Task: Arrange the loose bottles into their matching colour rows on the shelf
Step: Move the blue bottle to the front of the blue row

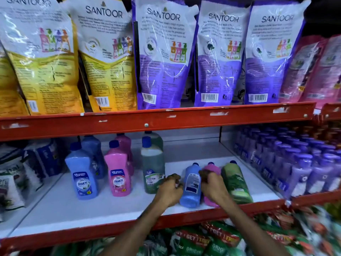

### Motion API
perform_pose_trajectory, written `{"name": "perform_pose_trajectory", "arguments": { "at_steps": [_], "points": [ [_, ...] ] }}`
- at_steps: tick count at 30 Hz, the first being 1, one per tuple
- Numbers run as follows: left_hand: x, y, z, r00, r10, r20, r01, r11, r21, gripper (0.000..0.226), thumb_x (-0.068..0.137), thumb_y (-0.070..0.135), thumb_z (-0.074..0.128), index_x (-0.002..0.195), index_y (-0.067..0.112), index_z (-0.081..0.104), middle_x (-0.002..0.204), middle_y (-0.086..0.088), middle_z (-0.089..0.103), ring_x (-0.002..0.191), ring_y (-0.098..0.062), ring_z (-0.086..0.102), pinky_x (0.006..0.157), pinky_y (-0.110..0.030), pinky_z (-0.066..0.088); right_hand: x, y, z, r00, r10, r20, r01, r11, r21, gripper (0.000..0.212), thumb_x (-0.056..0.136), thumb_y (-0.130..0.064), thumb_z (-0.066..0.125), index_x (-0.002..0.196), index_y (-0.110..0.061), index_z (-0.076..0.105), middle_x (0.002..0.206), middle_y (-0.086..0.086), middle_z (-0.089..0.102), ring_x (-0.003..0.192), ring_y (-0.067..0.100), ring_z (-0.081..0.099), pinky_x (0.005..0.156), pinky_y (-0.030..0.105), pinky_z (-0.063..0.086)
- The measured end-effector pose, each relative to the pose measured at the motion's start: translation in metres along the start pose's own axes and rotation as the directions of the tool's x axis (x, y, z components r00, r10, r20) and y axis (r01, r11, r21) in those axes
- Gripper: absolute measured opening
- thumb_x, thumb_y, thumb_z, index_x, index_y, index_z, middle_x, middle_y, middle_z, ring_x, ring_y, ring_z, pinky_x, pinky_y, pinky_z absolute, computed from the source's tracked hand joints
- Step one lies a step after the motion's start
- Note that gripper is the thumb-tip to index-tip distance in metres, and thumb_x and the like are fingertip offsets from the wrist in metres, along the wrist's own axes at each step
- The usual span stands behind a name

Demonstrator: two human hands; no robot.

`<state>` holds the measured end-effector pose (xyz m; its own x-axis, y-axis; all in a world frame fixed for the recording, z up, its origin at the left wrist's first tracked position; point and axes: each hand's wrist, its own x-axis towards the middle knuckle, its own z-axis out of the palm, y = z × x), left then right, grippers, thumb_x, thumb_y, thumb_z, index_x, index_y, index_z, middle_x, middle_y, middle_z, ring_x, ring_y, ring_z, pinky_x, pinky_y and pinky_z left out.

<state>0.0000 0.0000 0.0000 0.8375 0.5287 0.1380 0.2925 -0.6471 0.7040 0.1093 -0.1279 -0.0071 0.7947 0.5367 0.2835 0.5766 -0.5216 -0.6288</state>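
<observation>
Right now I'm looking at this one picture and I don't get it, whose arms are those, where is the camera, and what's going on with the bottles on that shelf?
There is no machine here. A person wears a wide-angle camera on the head, so you look down their own arms at a white shelf with a red front edge.

Standing upright in rows are blue, pink and green plastic bottles with blue caps. Three more lie on their sides: a loose blue bottle, a loose pink bottle and a loose green bottle.

The left hand rests against the lying blue bottle, beside the standing green bottle. The right hand lies over the pink one. Whether either hand grips firmly is hard to tell.
</observation>
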Motion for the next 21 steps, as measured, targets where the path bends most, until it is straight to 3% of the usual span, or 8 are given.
{"name": "perform_pose_trajectory", "arguments": {
  "at_steps": [3, 6, 9, 12, 14, 16, 19, 21],
  "points": [
    [0.021, 0.002, 0.013, 0.965, -0.204, 0.167, 0.226, 0.966, -0.123, 0.022, 0.087, 0.025, 0.060, 0.083, 0.005, 0.069, 0.091, -0.016, 0.068, 0.086, -0.032, 0.070, 0.071, -0.036, 0.058, -0.001, 0.002, 0.003, 0.995, 0.058, 0.085, -0.056, 0.998, -0.019, 0.016, 0.075, 0.002, 0.050, 0.077, -0.009, 0.061, 0.093, 0.025, 0.071, 0.087, 0.036, 0.066, 0.065, 0.028, 0.039],
    [0.029, 0.010, 0.015, 0.920, -0.301, 0.250, 0.352, 0.917, -0.190, 0.037, 0.082, 0.037, 0.071, 0.090, 0.002, 0.066, 0.077, -0.011, 0.068, 0.064, -0.025, 0.067, 0.055, -0.033, 0.060, -0.005, -0.006, -0.002, 0.991, 0.078, 0.111, -0.075, 0.997, -0.028, 0.016, 0.077, 0.004, 0.048, 0.075, -0.009, 0.059, 0.090, 0.024, 0.068, 0.085, 0.036, 0.063, 0.064, 0.033, 0.038],
    [0.033, 0.015, 0.014, 0.891, -0.342, 0.298, 0.411, 0.886, -0.213, 0.035, 0.077, 0.029, 0.078, 0.089, 0.001, 0.061, 0.064, -0.006, 0.060, 0.050, -0.016, 0.058, 0.036, -0.022, 0.047, -0.005, -0.008, -0.006, 0.985, 0.092, 0.143, -0.094, 0.996, 0.009, 0.017, 0.080, 0.003, 0.048, 0.074, -0.011, 0.055, 0.080, 0.012, 0.058, 0.077, 0.025, 0.054, 0.063, 0.028, 0.036],
    [0.039, 0.014, 0.015, 0.879, -0.350, 0.325, 0.451, 0.832, -0.324, 0.047, 0.073, 0.012, 0.079, 0.110, -0.008, 0.059, 0.083, -0.016, 0.068, 0.058, -0.020, 0.062, 0.037, -0.025, 0.048, -0.007, -0.005, -0.006, 0.988, 0.119, 0.097, -0.128, 0.987, 0.093, 0.016, 0.080, 0.002, 0.050, 0.077, -0.009, 0.061, 0.079, 0.014, 0.063, 0.075, 0.026, 0.058, 0.061, 0.034, 0.044],
    [0.036, 0.008, 0.016, 0.877, -0.348, 0.331, 0.465, 0.787, -0.405, 0.047, 0.075, 0.005, 0.077, 0.115, -0.008, 0.055, 0.097, -0.020, 0.071, 0.064, -0.023, 0.066, 0.041, -0.027, 0.051, -0.010, -0.002, -0.004, 0.984, 0.177, 0.018, -0.177, 0.965, 0.194, 0.014, 0.083, -0.003, 0.057, 0.092, -0.006, 0.067, 0.087, 0.016, 0.070, 0.074, 0.026, 0.060, 0.058, 0.035, 0.042],
    [0.026, 0.005, 0.013, 0.893, -0.312, 0.324, 0.441, 0.745, -0.500, 0.024, 0.082, 0.002, 0.072, 0.102, -0.005, 0.061, 0.082, -0.013, 0.073, 0.058, -0.018, 0.068, 0.043, -0.026, 0.054, -0.014, 0.001, -0.001, 0.979, 0.203, -0.030, -0.188, 0.946, 0.265, 0.021, 0.083, -0.015, 0.068, 0.102, -0.006, 0.066, 0.093, 0.014, 0.074, 0.077, 0.027, 0.063, 0.063, 0.032, 0.046],
    [0.003, -0.004, -0.006, 0.944, -0.187, 0.270, 0.316, 0.742, -0.591, 0.012, 0.087, -0.002, 0.063, 0.098, -0.001, 0.067, 0.087, -0.012, 0.073, 0.071, -0.019, 0.070, 0.069, -0.031, 0.060, -0.027, -0.012, 0.003, 0.978, 0.202, 0.055, -0.201, 0.829, 0.522, 0.026, 0.081, -0.016, 0.075, 0.101, -0.001, 0.068, 0.090, 0.010, 0.078, 0.085, 0.031, 0.073, 0.076, 0.048, 0.060],
    [-0.018, -0.009, -0.030, 0.974, -0.074, 0.214, 0.201, 0.718, -0.667, 0.024, 0.088, -0.006, 0.060, 0.110, 0.002, 0.064, 0.098, -0.010, 0.072, 0.082, -0.018, 0.071, 0.077, -0.031, 0.061, -0.040, -0.032, 0.001, 0.986, 0.152, 0.064, -0.155, 0.718, 0.678, 0.027, 0.079, -0.005, 0.075, 0.106, -0.003, 0.070, 0.090, 0.004, 0.079, 0.085, 0.023, 0.075, 0.071, 0.038, 0.062]
  ]
}}
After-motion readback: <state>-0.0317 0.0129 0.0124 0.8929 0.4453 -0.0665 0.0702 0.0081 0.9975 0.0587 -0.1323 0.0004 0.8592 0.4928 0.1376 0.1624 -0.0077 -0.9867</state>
